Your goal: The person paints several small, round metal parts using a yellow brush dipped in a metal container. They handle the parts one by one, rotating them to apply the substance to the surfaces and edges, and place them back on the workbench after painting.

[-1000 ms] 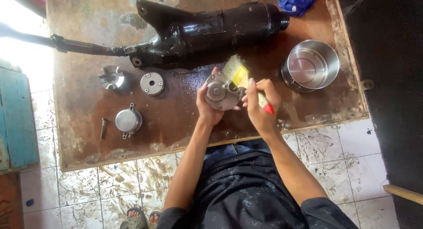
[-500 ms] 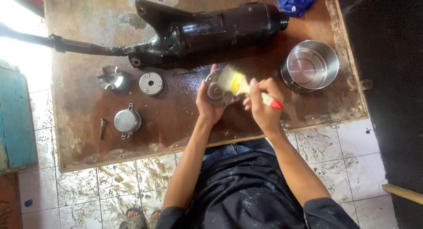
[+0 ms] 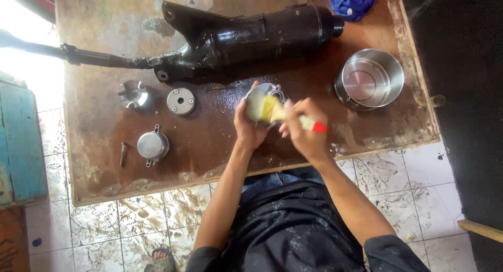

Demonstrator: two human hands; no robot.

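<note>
Left hand (image 3: pixel 250 126) gripping round metal part (image 3: pixel 260 102), right hand (image 3: pixel 305 129) clutching paintbrush (image 3: pixel 285 114), seemingly near table's front edge (image 3: pixel 173 184).

The brush (image 3: pixel 285 115) handle is mostly buried in the right hand (image 3: pixel 304 130); only its red tip and pale bristles show. The bristles and the left hand (image 3: pixel 249 128) cover much of the metal part (image 3: pixel 257 99) — its inside cannot be made out. The shaft (image 3: pixel 31 47) runs off the left edge into glare. The blue cloth (image 3: pixel 352 1) is cut by the top edge. The small bolt (image 3: pixel 122 154) is too small to tell apart — maybe a pin.
</note>
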